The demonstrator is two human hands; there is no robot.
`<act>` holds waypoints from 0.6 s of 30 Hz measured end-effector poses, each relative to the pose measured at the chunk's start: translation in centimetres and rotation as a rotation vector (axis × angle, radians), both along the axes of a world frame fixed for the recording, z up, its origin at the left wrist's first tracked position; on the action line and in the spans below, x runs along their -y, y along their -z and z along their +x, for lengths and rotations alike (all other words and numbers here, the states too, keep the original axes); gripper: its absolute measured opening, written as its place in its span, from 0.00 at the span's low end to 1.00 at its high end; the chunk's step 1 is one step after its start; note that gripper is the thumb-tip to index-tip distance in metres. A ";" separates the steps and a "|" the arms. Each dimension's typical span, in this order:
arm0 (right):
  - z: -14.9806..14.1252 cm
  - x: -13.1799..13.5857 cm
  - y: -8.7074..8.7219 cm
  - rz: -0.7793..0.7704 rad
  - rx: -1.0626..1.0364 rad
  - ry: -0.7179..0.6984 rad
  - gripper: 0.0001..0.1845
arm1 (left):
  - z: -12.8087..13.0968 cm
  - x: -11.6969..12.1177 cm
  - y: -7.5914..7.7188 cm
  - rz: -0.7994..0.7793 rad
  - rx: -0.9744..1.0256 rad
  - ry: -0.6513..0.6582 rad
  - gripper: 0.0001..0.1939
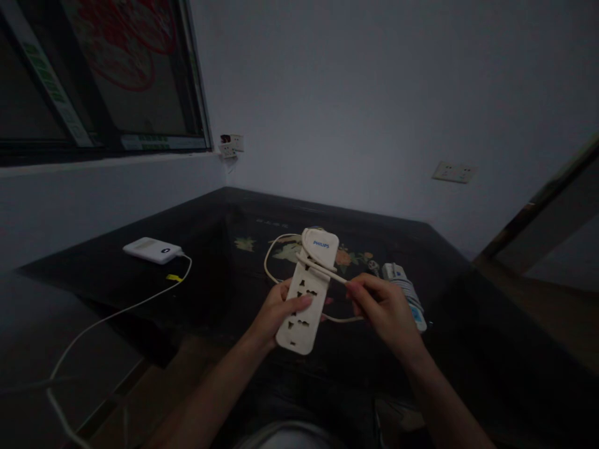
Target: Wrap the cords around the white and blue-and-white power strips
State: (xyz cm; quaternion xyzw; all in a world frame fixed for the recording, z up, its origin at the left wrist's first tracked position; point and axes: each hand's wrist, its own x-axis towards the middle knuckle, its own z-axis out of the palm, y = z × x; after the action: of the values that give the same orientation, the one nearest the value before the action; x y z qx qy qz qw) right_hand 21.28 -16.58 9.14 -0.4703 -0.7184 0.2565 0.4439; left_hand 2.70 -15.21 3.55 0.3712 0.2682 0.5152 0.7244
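Note:
A white power strip point(305, 315) with blue PHILIPS lettering is held up over the table, its sockets facing me. My left hand point(278, 312) is closed around its lower half, with the thumb lying across the sockets. Its white cord point(322, 269) crosses the strip's upper part, and a loop hangs out to the left. Between thumb and fingers, my right hand point(381, 305) pinches the cord to the right of the strip. More of the cord passes below that hand.
A second power strip point(402, 280) with its cord wound round it lies at the right on the dark table point(210, 218). At the left lies a white power bank point(152, 249) with a cable trailing off the table. Wall sockets point(453, 172) sit behind.

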 end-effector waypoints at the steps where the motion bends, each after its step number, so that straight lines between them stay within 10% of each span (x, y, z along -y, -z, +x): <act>1: 0.0 0.0 0.2 0.031 -0.008 0.008 0.17 | -0.1 0.3 -0.2 -0.016 0.037 0.023 0.23; 9: -0.4 0.1 0.9 0.232 -0.065 0.077 0.12 | 0.0 2.2 -1.2 -0.085 0.372 0.291 0.18; 18: -0.5 0.0 1.4 0.255 -0.070 0.059 0.12 | 0.5 2.4 1.4 -0.135 0.437 0.396 0.22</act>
State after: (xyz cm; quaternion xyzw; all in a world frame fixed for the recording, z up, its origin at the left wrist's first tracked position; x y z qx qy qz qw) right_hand 20.81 -16.54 7.75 -0.4217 -0.7151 0.1663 0.5321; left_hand 3.19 -17.61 2.17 0.2475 0.0622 0.4125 0.8745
